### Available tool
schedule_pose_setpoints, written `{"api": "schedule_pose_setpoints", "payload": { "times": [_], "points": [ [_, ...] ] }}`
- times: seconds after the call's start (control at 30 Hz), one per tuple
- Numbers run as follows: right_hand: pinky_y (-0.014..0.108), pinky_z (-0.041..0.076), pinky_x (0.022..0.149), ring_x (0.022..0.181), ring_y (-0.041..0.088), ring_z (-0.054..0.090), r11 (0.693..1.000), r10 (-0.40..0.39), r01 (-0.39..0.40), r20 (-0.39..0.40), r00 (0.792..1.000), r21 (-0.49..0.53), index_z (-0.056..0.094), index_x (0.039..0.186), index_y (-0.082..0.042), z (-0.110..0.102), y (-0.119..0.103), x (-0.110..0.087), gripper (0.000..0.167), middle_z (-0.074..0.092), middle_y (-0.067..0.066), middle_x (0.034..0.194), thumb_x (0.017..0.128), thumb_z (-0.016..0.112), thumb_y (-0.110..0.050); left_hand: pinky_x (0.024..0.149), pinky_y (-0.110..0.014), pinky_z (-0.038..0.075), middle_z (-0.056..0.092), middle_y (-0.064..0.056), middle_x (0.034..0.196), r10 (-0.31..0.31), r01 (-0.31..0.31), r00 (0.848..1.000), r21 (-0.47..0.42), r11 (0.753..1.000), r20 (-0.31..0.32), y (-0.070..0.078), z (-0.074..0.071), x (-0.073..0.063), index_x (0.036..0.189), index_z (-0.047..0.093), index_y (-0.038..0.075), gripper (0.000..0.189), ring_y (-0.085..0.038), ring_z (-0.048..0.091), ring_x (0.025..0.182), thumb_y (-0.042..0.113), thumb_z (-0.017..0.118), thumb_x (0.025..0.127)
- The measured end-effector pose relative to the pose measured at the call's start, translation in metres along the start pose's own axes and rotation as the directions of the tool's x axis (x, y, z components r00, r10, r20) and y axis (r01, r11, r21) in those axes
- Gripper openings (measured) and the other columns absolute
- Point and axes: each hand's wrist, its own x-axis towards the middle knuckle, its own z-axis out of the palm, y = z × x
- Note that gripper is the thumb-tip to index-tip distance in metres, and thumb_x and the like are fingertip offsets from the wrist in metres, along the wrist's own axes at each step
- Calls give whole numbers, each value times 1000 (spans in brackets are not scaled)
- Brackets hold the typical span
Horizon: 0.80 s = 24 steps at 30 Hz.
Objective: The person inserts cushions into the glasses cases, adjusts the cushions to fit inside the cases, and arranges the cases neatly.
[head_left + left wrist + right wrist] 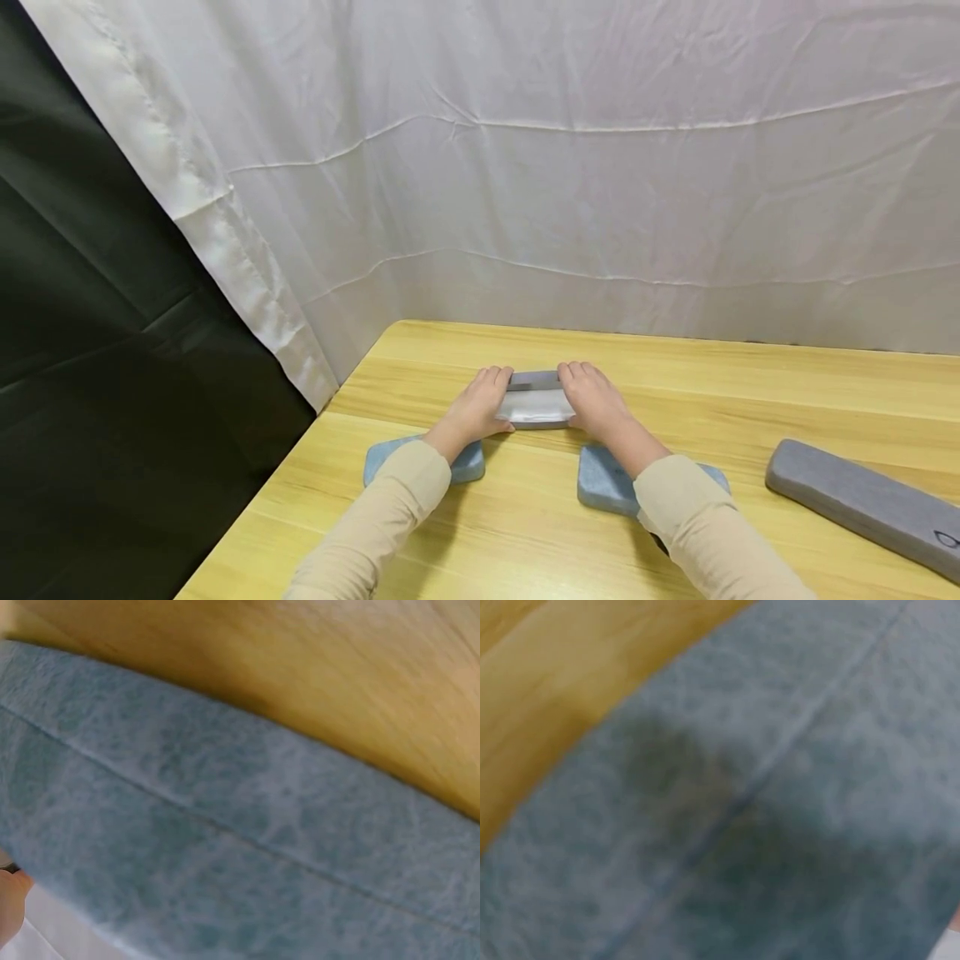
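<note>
In the head view my left hand [480, 406] and right hand [595, 404] grip the two ends of a short grey block [534, 382]. Its middle carries a pale, shiny panel, and its ends are hidden under the hands. Fingers lie over the far edge, with the thumbs at the near edge. Beneath my left wrist is a blue padded rest [468, 463]; another blue padded rest [604, 481] lies under the right forearm. Those blue pads fill most of both wrist views, where only a sliver of left hand [10, 906] shows at the lower left corner.
A long grey padded bar [862, 498] with a small dark mark lies on the wooden table [720, 392] at the right. White cloth [600, 208] hangs behind the table's back edge, and black cloth [135, 400] hangs along the left side.
</note>
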Motion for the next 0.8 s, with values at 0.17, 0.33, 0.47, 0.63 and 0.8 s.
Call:
{"api": "schedule_pose_setpoints", "payload": {
  "times": [0.17, 0.33, 0.47, 0.63, 0.8],
  "points": [
    [41, 47, 92, 98, 33, 56, 1000, 11, -11, 9, 1000, 18, 49, 111, 6, -1, -1, -1, 68, 57, 18, 102, 60, 87, -17, 104, -30, 41, 48, -13, 126, 25, -24, 999, 8, 1000, -24, -2, 4, -1, 136, 32, 0, 85, -24, 47, 115, 37, 77, 74],
    [41, 48, 92, 97, 32, 56, 999, 25, -25, 11, 1000, 22, 49, 109, 5, -3, -3, -1, 65, 57, 18, 102, 61, 87, -15, 103, -31, 41, 48, -14, 127, 36, -36, 999, 6, 999, -38, -2, 3, -2, 135, 33, -1, 83, -25, 47, 115, 36, 76, 74],
    [41, 48, 92, 97, 32, 56, 999, 37, -37, 10, 999, 36, 50, 108, 4, -3, -4, -2, 62, 57, 17, 101, 61, 86, -13, 104, -31, 41, 48, -14, 127, 34, -34, 999, 13, 999, -40, -1, 3, -2, 134, 34, -1, 82, -25, 47, 116, 36, 76, 74],
    [40, 48, 92, 95, 30, 56, 998, 52, -53, 23, 998, 46, 50, 105, 2, -3, -5, -2, 60, 57, 15, 98, 61, 86, -13, 104, -31, 41, 48, -13, 127, 33, -32, 999, 17, 999, -39, -1, 4, -2, 134, 34, 0, 82, -24, 48, 116, 37, 76, 74],
    [39, 48, 90, 93, 29, 56, 998, 57, -58, 25, 998, 39, 50, 103, 1, -4, -5, -2, 57, 56, 14, 95, 61, 86, -13, 105, -31, 40, 48, -14, 128, 44, -43, 998, 12, 999, -47, -2, 5, -2, 134, 35, -1, 81, -25, 48, 117, 36, 76, 75]
  ]
}}
